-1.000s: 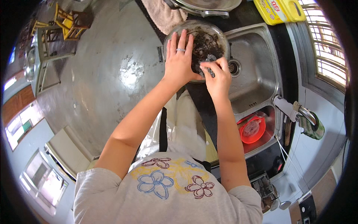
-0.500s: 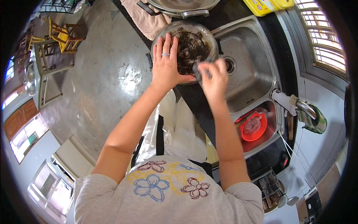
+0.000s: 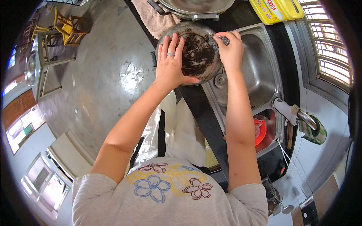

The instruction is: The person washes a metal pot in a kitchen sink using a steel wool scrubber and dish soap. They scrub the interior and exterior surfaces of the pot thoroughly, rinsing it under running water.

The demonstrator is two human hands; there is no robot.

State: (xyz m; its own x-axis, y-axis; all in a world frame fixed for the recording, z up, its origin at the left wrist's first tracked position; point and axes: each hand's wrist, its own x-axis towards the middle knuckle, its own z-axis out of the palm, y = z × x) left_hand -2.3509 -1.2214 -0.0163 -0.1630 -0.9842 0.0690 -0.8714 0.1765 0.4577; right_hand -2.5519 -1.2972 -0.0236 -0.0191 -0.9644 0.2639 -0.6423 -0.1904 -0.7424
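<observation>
A round metal pot [image 3: 200, 52], bottom up by the look of it, lies at the counter's edge beside the sink. Dark brown scorch marks cover much of its upper face. My left hand [image 3: 169, 64] rests flat on the pot's left part, fingers spread and thumb stretched to the right. At the pot's right rim, my right hand [image 3: 231, 51] pinches a grey steel wool scrubber [image 3: 225, 40] against the metal. The fingers hide part of the scrubber.
Right of the pot is a steel sink [image 3: 260, 71], with a red bowl [image 3: 260, 132] in its smaller basin. A lidded pan [image 3: 196, 5] and a beige towel [image 3: 152, 17] lie beyond. A yellow container [image 3: 277, 11] stands by the barred window. A faucet [image 3: 307, 119] rises at right.
My right hand has moved the steel wool from the pot's near right edge up to its far right rim. The left hand keeps its place on the pot. The view has shifted slightly.
</observation>
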